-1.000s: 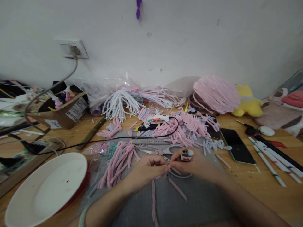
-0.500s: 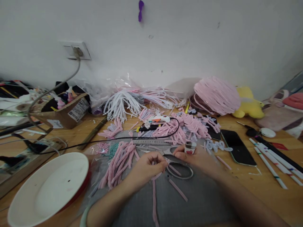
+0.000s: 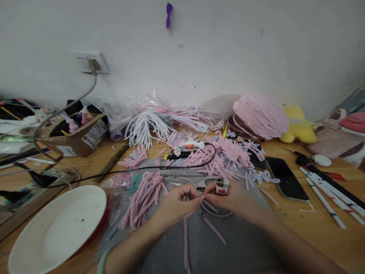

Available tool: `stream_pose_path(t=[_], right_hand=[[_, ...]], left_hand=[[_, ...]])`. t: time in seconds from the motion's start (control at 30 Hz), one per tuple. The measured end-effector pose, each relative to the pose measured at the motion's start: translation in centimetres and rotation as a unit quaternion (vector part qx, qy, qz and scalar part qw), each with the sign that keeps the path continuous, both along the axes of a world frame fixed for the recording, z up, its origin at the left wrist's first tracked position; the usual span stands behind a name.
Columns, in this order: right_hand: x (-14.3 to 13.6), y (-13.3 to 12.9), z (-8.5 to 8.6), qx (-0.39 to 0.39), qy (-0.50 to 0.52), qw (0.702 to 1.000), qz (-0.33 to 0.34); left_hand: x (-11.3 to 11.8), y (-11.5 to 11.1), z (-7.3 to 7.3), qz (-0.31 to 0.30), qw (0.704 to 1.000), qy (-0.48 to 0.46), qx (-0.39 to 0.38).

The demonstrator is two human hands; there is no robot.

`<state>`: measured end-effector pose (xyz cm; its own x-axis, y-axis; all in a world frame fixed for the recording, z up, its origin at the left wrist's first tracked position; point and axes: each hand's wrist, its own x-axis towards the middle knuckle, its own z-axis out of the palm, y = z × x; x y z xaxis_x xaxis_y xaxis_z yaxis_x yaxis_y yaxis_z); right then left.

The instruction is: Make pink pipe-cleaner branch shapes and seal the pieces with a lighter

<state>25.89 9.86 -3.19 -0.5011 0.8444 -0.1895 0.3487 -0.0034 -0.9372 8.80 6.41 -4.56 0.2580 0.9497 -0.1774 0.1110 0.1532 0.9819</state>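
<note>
My left hand point(image 3: 185, 199) is closed, its thumb and finger pinched on a pink fuzzy stem point(image 3: 186, 243) that hangs down over the grey mat point(image 3: 242, 243). My right hand point(image 3: 221, 196) is closed around a white lighter with a red print point(image 3: 222, 187), and its thumb and finger meet the left fingertips at a small piece too tiny to make out. Partly hidden below the hands lie scissors point(image 3: 225, 214). A short pink stem point(image 3: 214, 230) rests on the mat, and a bundle of pink stems point(image 3: 139, 201) lies left of my left hand.
A white bowl point(image 3: 57, 232) stands at the left, near a power strip point(image 3: 34, 198). A ruler point(image 3: 182, 172), a glue gun point(image 3: 194, 144) and its black cable lie beyond my hands. Right are a phone point(image 3: 286, 178) and striped white sticks point(image 3: 326, 201).
My right hand has moved left, and its fingertips now meet those of my left hand. The lighter has moved with it and tilted more upright.
</note>
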Motion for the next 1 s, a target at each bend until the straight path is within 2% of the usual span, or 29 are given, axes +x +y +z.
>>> stream_pose_path(t=[0.43, 0.6, 0.73, 0.87, 1.0], right_hand=[[0.1, 0.1, -0.2, 0.039, 0.0, 0.999, -0.009], [0.4, 0.5, -0.2, 0.013, 0.039, 0.999, -0.028], [0.9, 1.0, -0.5, -0.061, 0.114, 0.99, -0.063], [1.5, 1.8, -0.5, -0.166, 0.217, 0.96, -0.067], [2.2, 2.7, -0.2, -0.232, 0.269, 0.933, -0.062]], left_hand=[[0.0, 0.1, 0.3, 0.003, 0.999, 0.002, -0.038], [-0.1, 0.2, 0.3, 0.019, 1.0, -0.012, -0.015], [-0.2, 0.7, 0.7, 0.056, 0.998, -0.021, -0.007], [-0.6, 1.4, 2.4, 0.101, 0.993, 0.002, 0.052], [-1.0, 2.7, 5.8, 0.126, 0.983, 0.018, 0.133]])
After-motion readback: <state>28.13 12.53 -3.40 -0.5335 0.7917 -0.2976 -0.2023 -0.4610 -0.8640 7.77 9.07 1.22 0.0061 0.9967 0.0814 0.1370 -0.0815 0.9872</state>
